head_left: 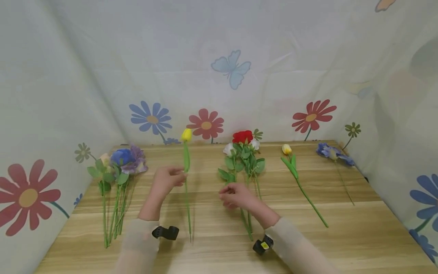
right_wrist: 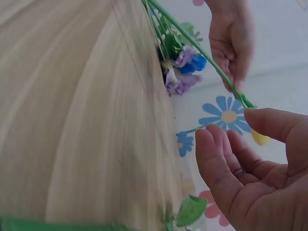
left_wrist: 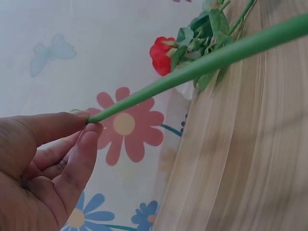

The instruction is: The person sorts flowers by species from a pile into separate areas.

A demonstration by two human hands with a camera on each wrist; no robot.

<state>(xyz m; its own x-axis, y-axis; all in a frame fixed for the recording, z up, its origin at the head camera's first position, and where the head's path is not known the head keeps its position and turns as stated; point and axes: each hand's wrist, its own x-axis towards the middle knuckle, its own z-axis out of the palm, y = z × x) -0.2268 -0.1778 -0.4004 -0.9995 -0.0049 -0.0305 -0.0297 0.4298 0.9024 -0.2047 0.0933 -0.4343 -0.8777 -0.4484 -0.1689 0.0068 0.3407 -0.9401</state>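
In the head view, the yellow tulip (head_left: pixel 186 158) is held roughly upright over the worktop (head_left: pixel 212 253), its stem pinched below the leaf by the thumb and fingers of the left hand (head_left: pixel 167 179). To the left of the tulip, a blue flower (head_left: pixel 121 156), a purple flower (head_left: pixel 138 160) and a pale flower (head_left: pixel 105 159) are laid close together. To the right of the tulip, a red rose (head_left: pixel 242 137) is placed with white roses (head_left: pixel 229 149). Farther right of it, a white-and-yellow tulip (head_left: pixel 294 169) is laid, then a blue-violet flower (head_left: pixel 333 153). The right hand (head_left: pixel 237 195) is held to the right of the yellow tulip, over the rose stems; whether these are touched cannot be told. Behind the tulip, a printed backdrop (head_left: pixel 171 76) is hung.

In the left wrist view, the tulip's stem is gripped between thumb and fingertips, and the red rose is seen beyond it.

In the right wrist view, the right hand's fingers are bent, with a gap left before the thumb and nothing held. The yellow tulip's bloom is partly hidden behind this hand.
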